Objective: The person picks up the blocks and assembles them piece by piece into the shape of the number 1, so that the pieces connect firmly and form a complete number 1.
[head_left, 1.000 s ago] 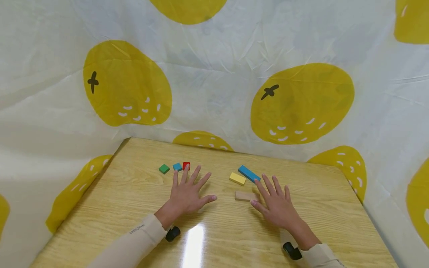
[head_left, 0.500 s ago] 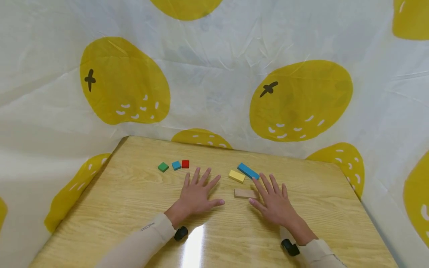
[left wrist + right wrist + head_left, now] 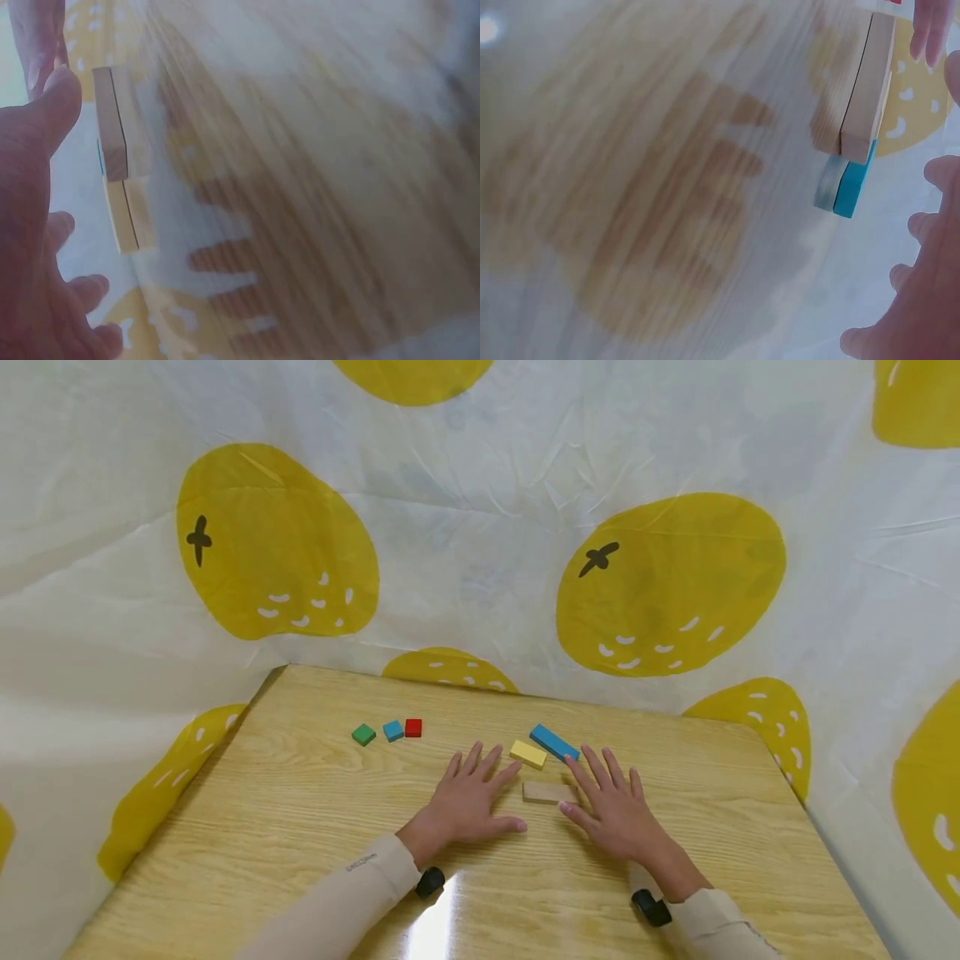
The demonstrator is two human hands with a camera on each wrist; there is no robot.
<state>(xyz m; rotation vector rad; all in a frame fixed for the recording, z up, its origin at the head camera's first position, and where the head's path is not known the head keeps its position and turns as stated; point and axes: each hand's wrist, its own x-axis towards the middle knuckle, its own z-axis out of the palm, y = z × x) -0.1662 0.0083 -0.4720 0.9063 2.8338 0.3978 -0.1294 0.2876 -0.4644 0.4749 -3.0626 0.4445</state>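
Near the middle of the wooden table [image 3: 300, 827], both hands flat, palms down, fingers straight and spread, gripping nothing. Left hand [image 3: 468, 802] just left of the plain wooden block [image 3: 546, 792], thumb pointing toward the block's near left corner, apart from it by a sliver — index fingertip close to the yellow block [image 3: 528, 754], contact impossible to judge from the head view. Right hand [image 3: 611, 810] just right of the same plain block, thumb tip at or against its right end, whether touching not clear. Long fingers reaching toward the far edge, index tip right by the near end of the long blue block [image 3: 554, 742].

Plain block lying flat, lengthwise along the near edge, between the two hands. Yellow block just behind it, slightly tilted; blue block behind and right of the yellow one, angled, close beside it. From the left wrist, plain block [image 3: 118, 124] stacked in line with the yellow block [image 3: 129, 217], thumb beside it. From the right wrist, plain block [image 3: 870, 90] in front of the blue one [image 3: 853, 187] — blurred.

Toward the far left corner, well apart from the hands, a row of three small squares: green [image 3: 363, 734], blue [image 3: 393, 730], red [image 3: 413, 727], the last two nearly touching. Beige sleeves on both arms, a dark device at each wrist. Behind the far edge, a white sheet with big yellow fruit prints [image 3: 667, 585].
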